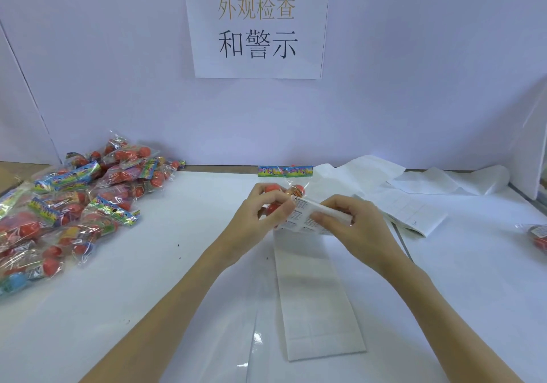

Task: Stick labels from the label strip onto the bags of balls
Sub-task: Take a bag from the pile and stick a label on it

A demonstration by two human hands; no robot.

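A clear bag of red and orange balls (291, 186) with a colourful header card lies at the table's middle, behind my hands. My left hand (263, 208) pinches a white label at the folded part of the label strip (307, 220), fingers curled, just in front of the bag. My right hand (352, 223) grips the strip from the right side. The bare end of the strip's backing (313, 302) runs down the table toward me.
A pile of several bags of balls (74, 202) fills the table's left side. More strip and crumpled white backing paper (414, 193) lie at the back right. Another bag (538, 234) shows at the right edge. A white wall with a printed sign (257, 24) stands behind.
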